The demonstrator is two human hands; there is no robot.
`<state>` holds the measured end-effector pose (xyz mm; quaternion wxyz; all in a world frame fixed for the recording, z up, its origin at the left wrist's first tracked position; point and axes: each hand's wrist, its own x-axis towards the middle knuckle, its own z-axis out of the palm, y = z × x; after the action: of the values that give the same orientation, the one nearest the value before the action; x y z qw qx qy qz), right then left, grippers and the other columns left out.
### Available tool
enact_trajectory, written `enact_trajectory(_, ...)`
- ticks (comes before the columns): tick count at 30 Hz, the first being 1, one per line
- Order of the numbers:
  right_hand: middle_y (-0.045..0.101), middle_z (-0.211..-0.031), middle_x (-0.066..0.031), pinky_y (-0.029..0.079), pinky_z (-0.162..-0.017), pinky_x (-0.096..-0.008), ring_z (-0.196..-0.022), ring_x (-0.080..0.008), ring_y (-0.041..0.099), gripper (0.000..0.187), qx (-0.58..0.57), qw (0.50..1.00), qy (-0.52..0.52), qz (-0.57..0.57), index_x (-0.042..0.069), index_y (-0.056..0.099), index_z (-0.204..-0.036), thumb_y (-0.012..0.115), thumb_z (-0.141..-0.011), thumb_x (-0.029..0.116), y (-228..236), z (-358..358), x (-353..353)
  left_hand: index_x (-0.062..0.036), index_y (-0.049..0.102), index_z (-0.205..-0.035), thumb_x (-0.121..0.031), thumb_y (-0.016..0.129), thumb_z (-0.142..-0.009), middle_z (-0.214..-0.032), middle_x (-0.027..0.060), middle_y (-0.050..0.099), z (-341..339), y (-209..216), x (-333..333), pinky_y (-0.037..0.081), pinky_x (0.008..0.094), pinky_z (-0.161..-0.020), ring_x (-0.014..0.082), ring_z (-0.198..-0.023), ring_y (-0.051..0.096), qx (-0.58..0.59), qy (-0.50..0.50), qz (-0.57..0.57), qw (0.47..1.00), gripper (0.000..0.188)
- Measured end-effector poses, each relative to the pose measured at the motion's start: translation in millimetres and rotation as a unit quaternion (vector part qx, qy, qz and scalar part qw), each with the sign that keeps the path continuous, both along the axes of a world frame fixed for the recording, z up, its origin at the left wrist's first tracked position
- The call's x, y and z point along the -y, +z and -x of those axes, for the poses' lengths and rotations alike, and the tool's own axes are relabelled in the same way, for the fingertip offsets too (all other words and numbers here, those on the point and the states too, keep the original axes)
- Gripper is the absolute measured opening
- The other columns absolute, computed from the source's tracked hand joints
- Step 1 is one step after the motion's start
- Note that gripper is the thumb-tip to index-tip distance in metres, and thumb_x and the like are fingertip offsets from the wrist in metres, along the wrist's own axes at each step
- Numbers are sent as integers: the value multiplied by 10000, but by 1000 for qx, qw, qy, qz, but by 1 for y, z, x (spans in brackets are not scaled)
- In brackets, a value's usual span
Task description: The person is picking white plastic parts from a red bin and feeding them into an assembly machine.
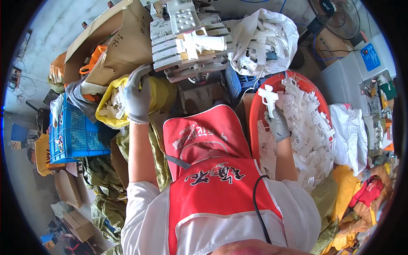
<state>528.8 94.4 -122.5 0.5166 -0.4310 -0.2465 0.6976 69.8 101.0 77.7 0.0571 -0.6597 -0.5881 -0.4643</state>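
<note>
- A worker in a red apron (225, 193) over white sleeves (144, 208) sits with both hands in grey gloves, a dark cord (256, 204) running down the chest.
- The right hand (279, 126) has its fingers closed around the handle of a white pistol-shaped piece (268, 97), held up over the near-left part of a red tub (255, 127).
- A heap of flat white parts (304, 131) fills the tub, which stands at the worker's right.
- The left hand (138, 102) is raised beside a yellow sack (163, 95), its fingers loosely curled and holding nothing visible; white pieces (114, 104) show in the sack's mouth.
- On the left, a blue crate (80, 138) stands above crumpled olive sacking (106, 202); on the right, a white bag (348, 138) lies near yellow cloth (344, 187).
- Straight ahead, another pistol-shaped piece (210, 43) lies on its side on a machine's slatted metal bed (163, 49).
- Flanking the machine are an open cardboard box (127, 49) and a white sack (248, 27) packed with similar pieces.
- Farther back, a fan (340, 19) stands near a grey cabinet (342, 83), and a pale, veined surface (63, 32) spans the upper left.
</note>
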Motion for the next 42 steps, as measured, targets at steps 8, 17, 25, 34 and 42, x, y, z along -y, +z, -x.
enact_trajectory(8,525,-1199,-64,469,-812,-252,-1016,-136,557,426,211,973,-26,-90,10,394,-1330,478,-928,125,45,19,1,-31,580,-1123,-164,688,-752,-1037,171,619,-25,26,-60,490,356,-801,295,-950,605,-44,-108,138,984,409)
enact_trajectory(17,516,-1224,-80,470,-835,-270,-1068,-162,552,413,186,974,-17,-128,7,396,-1322,467,-930,116,68,27,-11,-42,596,-1087,-192,691,-749,-953,154,657,-27,31,-94,495,334,-751,259,-850,651,-14,-169,192,967,382)
enact_trajectory(25,519,-1239,-95,402,-946,-297,-1131,-197,513,402,320,858,60,-397,12,456,-1278,525,-892,100,172,101,-97,-24,622,-1014,-65,696,-710,-976,91,666,-7,16,-44,498,298,-784,202,-877,645,85,-71,74,991,316)
enact_trajectory(34,481,-1268,-149,376,-989,-368,-1149,-326,473,419,566,542,180,-595,110,488,-1278,520,-860,113,206,184,-163,23,606,-1034,-58,641,-837,-1022,78,643,82,-80,109,458,255,-839,134,-917,588,272,82,69,956,216)
enact_trajectory(42,591,-1070,-187,449,-856,-379,-1002,-333,569,380,602,345,86,-715,16,516,-1177,561,-863,225,241,188,-133,23,608,-1048,-107,652,-843,-968,38,637,90,-120,180,455,219,-772,86,-847,560,204,257,155,932,247)
